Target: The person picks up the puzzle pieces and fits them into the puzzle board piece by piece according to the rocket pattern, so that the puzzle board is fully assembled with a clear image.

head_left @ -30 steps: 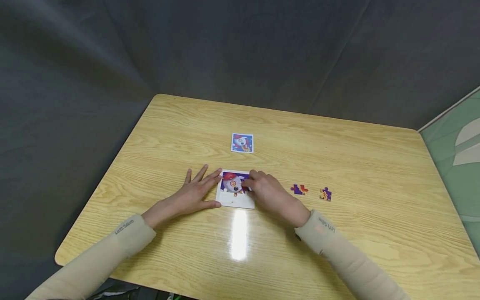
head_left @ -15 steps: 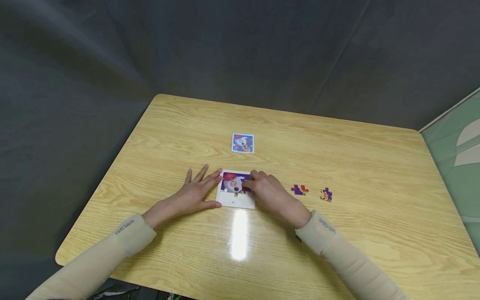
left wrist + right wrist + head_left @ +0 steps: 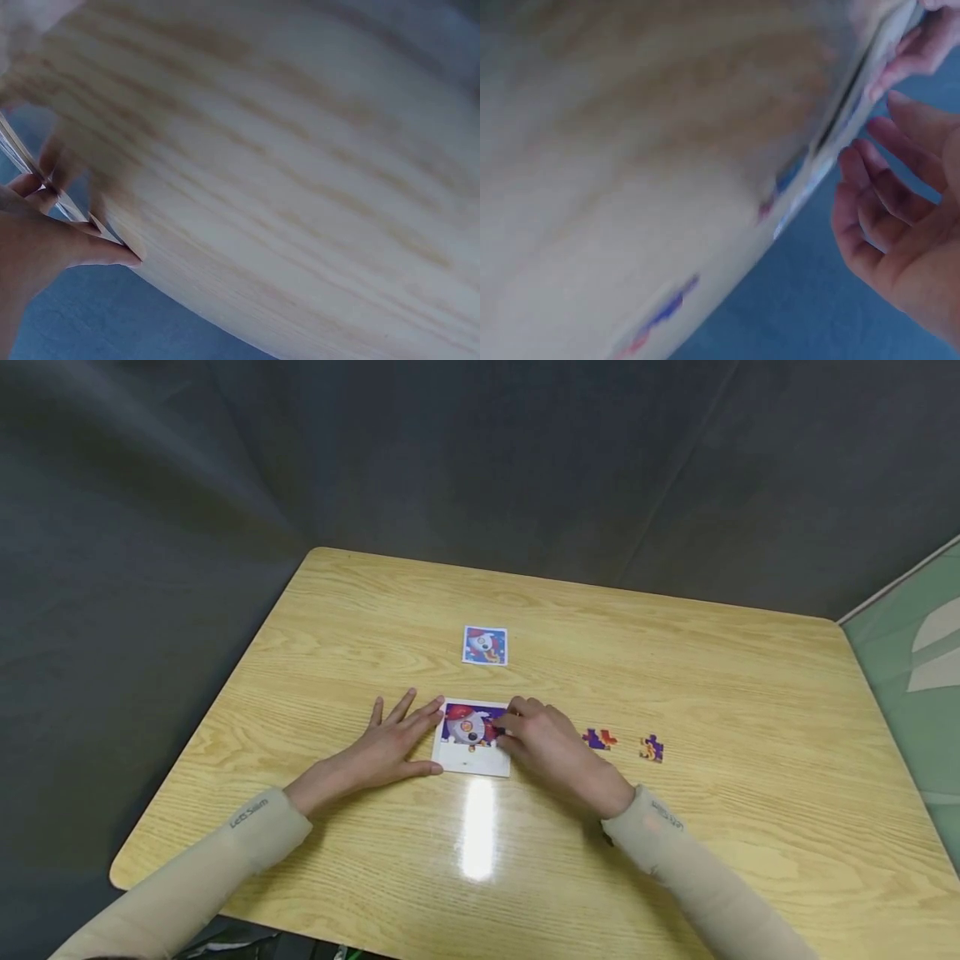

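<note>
A white puzzle board (image 3: 472, 762) lies on the table in the head view. Joined jigsaw pieces (image 3: 465, 727) in purple, red and grey fill its upper part, while its lower strip is bare white. With fingers spread, my left hand (image 3: 382, 752) rests at the board's left side, thumb and fingertips touching its edge. My right hand (image 3: 551, 743) is at the board's right edge, fingertips over the pieces there and hiding some of them. In the right wrist view its fingers (image 3: 889, 202) are loosely bent, with no piece seen between thumb and fingers.
Loose jigsaw pieces lie right of the board: a purple and red one (image 3: 597, 740) and a purple and orange one (image 3: 652, 748). Beyond the board is a small picture card (image 3: 485, 646). The wooden table (image 3: 360, 610) meets a dark curtain (image 3: 525, 468) behind.
My right hand has shifted slightly right, uncovering more of the pieces along the board's right side. My left hand and the loose pieces stay where they were.
</note>
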Demonstrator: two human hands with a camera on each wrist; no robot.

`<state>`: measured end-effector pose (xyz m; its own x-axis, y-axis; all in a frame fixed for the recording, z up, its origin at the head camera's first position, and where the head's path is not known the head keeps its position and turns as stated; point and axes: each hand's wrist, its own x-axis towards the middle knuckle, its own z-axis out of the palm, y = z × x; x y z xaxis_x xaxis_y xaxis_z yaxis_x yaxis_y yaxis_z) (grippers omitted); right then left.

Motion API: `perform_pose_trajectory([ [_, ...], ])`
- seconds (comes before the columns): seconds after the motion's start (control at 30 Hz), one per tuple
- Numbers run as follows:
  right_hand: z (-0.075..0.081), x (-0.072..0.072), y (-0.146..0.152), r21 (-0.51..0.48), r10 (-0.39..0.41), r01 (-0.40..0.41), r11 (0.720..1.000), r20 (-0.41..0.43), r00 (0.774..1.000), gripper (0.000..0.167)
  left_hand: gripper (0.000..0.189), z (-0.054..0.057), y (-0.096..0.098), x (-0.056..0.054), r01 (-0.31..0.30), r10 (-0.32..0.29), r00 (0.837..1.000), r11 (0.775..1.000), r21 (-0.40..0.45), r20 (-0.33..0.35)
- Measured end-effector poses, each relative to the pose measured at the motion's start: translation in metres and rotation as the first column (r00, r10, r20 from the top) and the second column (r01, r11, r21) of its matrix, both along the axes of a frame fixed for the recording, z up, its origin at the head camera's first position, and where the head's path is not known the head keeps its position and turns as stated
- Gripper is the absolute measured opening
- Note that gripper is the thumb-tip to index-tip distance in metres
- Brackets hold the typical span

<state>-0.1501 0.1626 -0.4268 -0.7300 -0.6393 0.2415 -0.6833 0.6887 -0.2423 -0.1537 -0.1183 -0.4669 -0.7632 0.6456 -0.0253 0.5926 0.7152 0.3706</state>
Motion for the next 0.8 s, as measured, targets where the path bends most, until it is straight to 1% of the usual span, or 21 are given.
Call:
perform_pose_trajectory([
  [0.07, 0.003, -0.002, 0.009, -0.052, -0.008, 0.005, 0.999, -0.046, 0.999, 0.021, 0.084, 0.000, 0.000, 0.000, 0.002, -0.002, 1.000, 1.000, 0.002, 0.001],
  [0.13, 0.007, -0.005, 0.021, -0.074, -0.029, 0.024, 0.997, -0.075, 0.997, 0.021, 0.084, 0.000, 0.001, 0.000, 0.001, -0.001, 1.000, 1.000, 0.000, 0.002],
  [0.2, 0.011, -0.008, 0.035, -0.063, -0.059, 0.055, 0.996, -0.060, 0.996, 0.024, 0.084, 0.000, 0.001, 0.000, 0.002, -0.002, 1.000, 1.000, -0.003, 0.001],
  [0.23, 0.013, -0.008, 0.042, -0.045, -0.077, 0.075, 0.996, -0.032, 0.997, 0.026, 0.084, 0.000, 0.002, 0.000, 0.003, -0.003, 1.000, 1.000, -0.003, -0.001],
  [0.3, 0.016, -0.008, 0.059, 0.004, -0.116, 0.116, 0.993, 0.053, 0.992, 0.032, 0.084, 0.000, 0.002, 0.000, 0.003, -0.003, 1.000, 1.000, -0.007, 0.001],
  [0.4, 0.017, -0.009, 0.080, 0.065, -0.152, 0.143, 0.988, 0.184, 0.971, 0.040, 0.085, 0.001, 0.002, 0.000, 0.001, -0.001, 1.000, 1.000, -0.014, 0.006],
  [0.47, 0.016, -0.009, 0.089, 0.078, -0.165, 0.150, 0.986, 0.244, 0.956, 0.044, 0.085, 0.001, 0.001, 0.001, 0.000, 0.000, 1.000, 1.000, -0.021, 0.009],
  [0.53, 0.013, -0.009, 0.092, 0.071, -0.165, 0.151, 0.986, 0.271, 0.948, 0.046, 0.084, 0.002, 0.000, 0.001, -0.002, 0.003, 1.000, 1.000, -0.023, 0.012],
  [0.6, 0.011, -0.008, 0.090, 0.061, -0.167, 0.156, 0.986, 0.272, 0.948, 0.048, 0.084, 0.002, 0.000, 0.001, -0.005, 0.005, 1.000, 1.000, -0.025, 0.011],
  [0.67, 0.008, -0.007, 0.083, 0.066, -0.172, 0.160, 0.985, 0.253, 0.952, 0.050, 0.084, 0.002, 0.000, 0.001, -0.005, 0.005, 1.000, 1.000, -0.023, 0.010],
  [0.8, 0.004, -0.006, 0.068, 0.107, -0.191, 0.173, 0.979, 0.188, 0.964, 0.050, 0.084, 0.001, 0.000, 0.000, -0.005, 0.005, 1.000, 1.000, -0.015, 0.007],
])
